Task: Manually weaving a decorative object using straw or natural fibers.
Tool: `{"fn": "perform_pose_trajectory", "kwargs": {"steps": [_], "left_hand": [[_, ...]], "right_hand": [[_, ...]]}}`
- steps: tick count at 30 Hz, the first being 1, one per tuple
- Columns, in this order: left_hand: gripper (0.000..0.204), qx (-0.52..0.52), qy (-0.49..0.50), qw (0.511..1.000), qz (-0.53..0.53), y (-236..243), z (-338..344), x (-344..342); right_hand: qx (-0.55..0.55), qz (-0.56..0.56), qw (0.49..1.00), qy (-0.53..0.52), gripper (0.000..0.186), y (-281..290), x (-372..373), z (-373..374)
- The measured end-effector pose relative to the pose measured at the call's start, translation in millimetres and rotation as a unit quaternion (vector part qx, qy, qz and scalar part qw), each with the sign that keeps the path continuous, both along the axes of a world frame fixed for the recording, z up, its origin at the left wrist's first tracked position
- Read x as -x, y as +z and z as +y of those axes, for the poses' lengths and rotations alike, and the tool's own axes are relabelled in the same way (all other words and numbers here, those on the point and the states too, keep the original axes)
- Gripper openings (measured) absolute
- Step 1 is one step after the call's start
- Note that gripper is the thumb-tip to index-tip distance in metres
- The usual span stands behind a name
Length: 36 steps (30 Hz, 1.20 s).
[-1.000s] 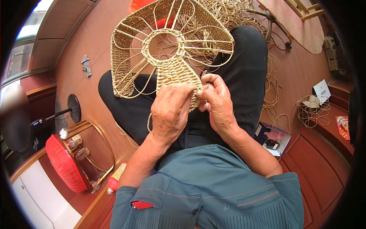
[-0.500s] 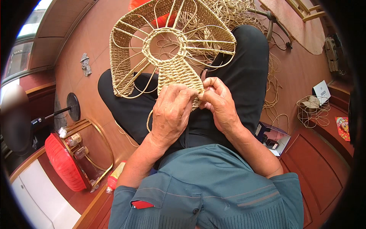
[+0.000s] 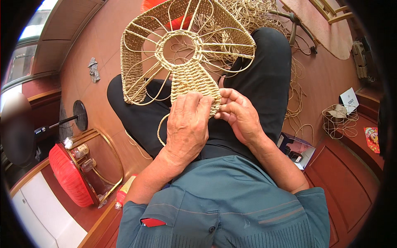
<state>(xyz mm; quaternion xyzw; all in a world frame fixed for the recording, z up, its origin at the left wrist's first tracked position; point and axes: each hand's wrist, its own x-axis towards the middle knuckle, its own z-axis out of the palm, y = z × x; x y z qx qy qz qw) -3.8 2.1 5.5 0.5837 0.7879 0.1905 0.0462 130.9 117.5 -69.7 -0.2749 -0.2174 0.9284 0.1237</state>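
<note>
A half-woven straw-coloured basket (image 3: 194,78) rests across my lap, with a round ring in its middle, wire spokes and loops, and a woven band around the far side. My left hand (image 3: 188,122) lies over the near edge of its solid woven panel, fingers curled onto the weave. At the panel's right edge my right hand (image 3: 240,111) pinches with thumb and fingers; whether it grips a cord end or the edge itself is hidden. A loose length of twisted cord (image 3: 160,129) loops out beside my left hand.
A large tangle of cord (image 3: 248,16) spreads on the floor beyond my right knee. A red stool (image 3: 72,175) lies tipped at left, near a round black base (image 3: 80,115). At right are an open box (image 3: 297,151) and a small cord bundle (image 3: 339,115).
My left hand has shifted slightly right and flattened over the panel. My right hand has moved a little lower along the panel's edge, and its fingers have changed position.
</note>
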Motion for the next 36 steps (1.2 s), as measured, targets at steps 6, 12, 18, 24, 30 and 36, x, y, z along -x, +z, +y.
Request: {"fn": "perform_pose_trajectory", "kwargs": {"steps": [6, 12, 18, 24, 30, 36], "left_hand": [[0.027, 0.1, 0.006, 0.983, 0.155, 8, 10, -15], [0.026, -0.017, 0.005, 1.0, -0.011, -7, 0, 3], [0.023, 0.037, 0.027, 0.992, 0.117, -6, 6, -13], [0.018, 0.013, 0.027, 0.997, 0.077, -3, 8, -6], [0.038, -0.096, 0.09, 0.984, -0.119, 12, -20, 26], [0.026, -0.16, 0.222, 0.937, -0.218, 4, -61, 60]], "right_hand": [[-0.021, -0.028, 0.999, 0.022, 0.032, 0, 5, -5], [-0.044, -0.007, 0.999, 0.012, 0.03, -17, 2, -9], [-0.097, -0.036, 0.995, -0.001, 0.026, -18, 8, -17], [-0.111, -0.044, 0.993, -0.014, 0.023, -24, 9, -21], [-0.232, -0.134, 0.963, -0.013, 0.017, 8, 3, -10], [-0.516, -0.282, 0.808, -0.045, 0.008, 48, -50, 45]]}}
